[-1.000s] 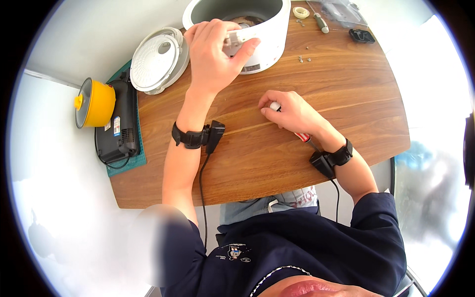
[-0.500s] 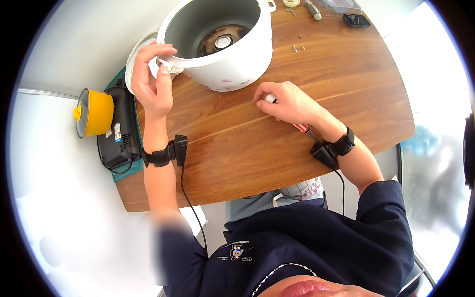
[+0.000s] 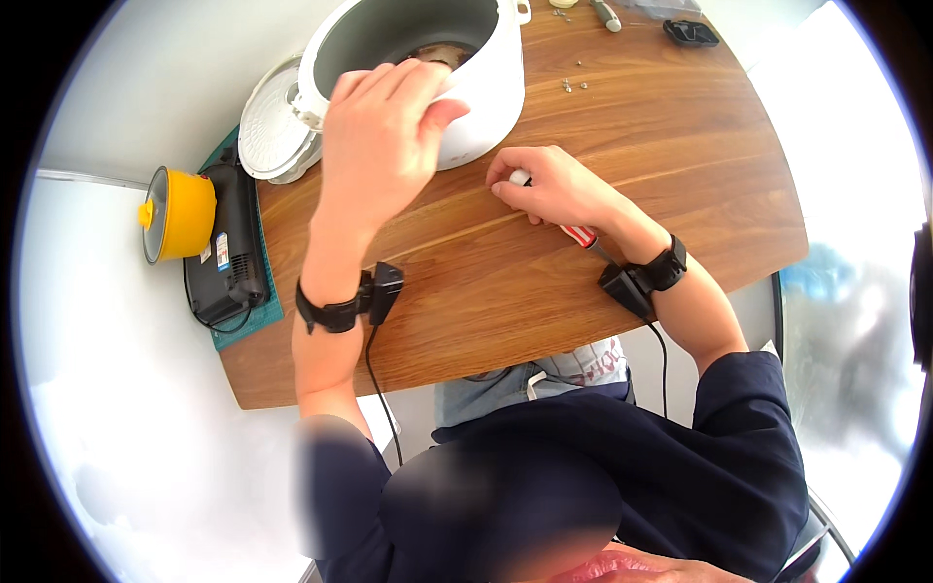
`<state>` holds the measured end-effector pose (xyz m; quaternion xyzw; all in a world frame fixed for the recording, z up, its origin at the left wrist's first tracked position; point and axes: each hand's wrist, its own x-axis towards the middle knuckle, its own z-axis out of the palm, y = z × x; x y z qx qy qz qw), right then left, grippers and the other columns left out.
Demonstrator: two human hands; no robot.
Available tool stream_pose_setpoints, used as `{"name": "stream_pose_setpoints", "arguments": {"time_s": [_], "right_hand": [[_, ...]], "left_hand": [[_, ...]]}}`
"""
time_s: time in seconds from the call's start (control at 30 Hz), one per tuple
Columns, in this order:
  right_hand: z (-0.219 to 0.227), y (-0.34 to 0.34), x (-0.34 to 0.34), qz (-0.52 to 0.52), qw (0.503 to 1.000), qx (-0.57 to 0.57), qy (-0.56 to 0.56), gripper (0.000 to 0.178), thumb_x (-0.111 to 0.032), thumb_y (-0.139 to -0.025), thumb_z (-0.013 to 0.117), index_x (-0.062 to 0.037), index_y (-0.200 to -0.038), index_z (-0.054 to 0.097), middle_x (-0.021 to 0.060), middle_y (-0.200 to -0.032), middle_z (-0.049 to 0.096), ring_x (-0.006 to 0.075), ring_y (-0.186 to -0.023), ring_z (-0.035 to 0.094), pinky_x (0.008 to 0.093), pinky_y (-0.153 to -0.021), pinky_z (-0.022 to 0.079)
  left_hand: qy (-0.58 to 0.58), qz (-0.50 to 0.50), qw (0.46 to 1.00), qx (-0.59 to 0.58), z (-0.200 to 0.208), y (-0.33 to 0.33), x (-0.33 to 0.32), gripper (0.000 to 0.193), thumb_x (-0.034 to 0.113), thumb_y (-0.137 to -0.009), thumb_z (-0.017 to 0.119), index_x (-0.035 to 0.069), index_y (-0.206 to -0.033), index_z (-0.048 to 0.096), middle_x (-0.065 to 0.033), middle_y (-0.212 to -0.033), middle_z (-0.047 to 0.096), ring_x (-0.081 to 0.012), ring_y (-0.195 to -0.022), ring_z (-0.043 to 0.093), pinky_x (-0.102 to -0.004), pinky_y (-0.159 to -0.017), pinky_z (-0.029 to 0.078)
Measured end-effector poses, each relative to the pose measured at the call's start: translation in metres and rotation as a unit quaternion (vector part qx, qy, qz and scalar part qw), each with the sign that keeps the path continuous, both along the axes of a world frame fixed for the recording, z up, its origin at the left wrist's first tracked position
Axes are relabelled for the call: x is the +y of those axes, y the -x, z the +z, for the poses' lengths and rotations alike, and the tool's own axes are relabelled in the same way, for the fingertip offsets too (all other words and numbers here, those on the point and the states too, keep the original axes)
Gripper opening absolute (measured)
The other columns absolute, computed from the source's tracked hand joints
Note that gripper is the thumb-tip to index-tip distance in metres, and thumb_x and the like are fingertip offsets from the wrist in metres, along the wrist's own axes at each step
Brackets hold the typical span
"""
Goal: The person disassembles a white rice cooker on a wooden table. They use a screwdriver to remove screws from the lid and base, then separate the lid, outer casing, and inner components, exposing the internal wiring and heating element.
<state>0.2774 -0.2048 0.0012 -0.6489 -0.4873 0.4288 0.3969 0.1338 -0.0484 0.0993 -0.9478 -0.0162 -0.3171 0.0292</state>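
On a wooden counter [image 3: 466, 291], a white rice cooker body [image 3: 491, 107] stands with its open top showing a grey interior. The person's left hand [image 3: 379, 126] lies over its near rim; I cannot tell whether that grip is pinching it. The right hand [image 3: 564, 185], just beside the cooker, has its fingers curled around a red-and-white-handled screwdriver [image 3: 580, 235], shaft toward the wrist. Small screws [image 3: 568, 87] lie beyond.

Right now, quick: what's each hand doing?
Left hand: at the cooker; grip hidden, can't tell.
Right hand: closed, holding the screwdriver.
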Motion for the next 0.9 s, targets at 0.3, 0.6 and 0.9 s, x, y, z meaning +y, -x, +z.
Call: {"name": "stream_pose_setpoints", "arguments": {"time_s": [0.3,0.6,0.9], "right_hand": [[-0.001,-0.008,0.000,0.026,0.999,0.012,0.040,0.023,-0.019,-0.095,0.061,0.0014,-0.100,0.070,0.0069,-0.077,0.066,0.0140,-0.059,0.064,0.0296,-0.055,0.054],[0.000,-0.007,-0.001,-0.013,0.998,0.059,0.022,0.023,-0.020,-0.097,0.061,0.0014,-0.101,0.069,0.0059,-0.077,0.065,0.0123,-0.059,0.063,0.0278,-0.053,0.052],[-0.009,-0.012,0.002,-0.077,0.988,0.135,-0.016,0.020,-0.019,-0.100,0.060,-0.0007,-0.099,0.066,0.0033,-0.076,0.063,0.0113,-0.062,0.064,0.0265,-0.054,0.051]], "left_hand": [[0.066,-0.011,0.994,0.086,0.021,0.061,0.022,0.018,0.013,-0.093,0.067,0.007,-0.110,0.070,-0.0059,-0.098,0.070,-0.0259,-0.094,0.064,-0.0454,-0.111,0.036],[0.040,0.055,0.996,0.065,0.006,0.018,-0.026,0.045,0.034,-0.087,0.080,0.006,-0.120,0.067,-0.0085,-0.107,0.071,-0.0281,-0.094,0.065,-0.0382,-0.086,0.048],[-0.016,0.082,0.995,-0.051,-0.010,0.006,-0.017,0.028,0.038,-0.089,0.077,0.011,-0.089,0.068,-0.0012,-0.068,0.065,-0.0226,-0.060,0.060,-0.0351,-0.057,0.042]]}}
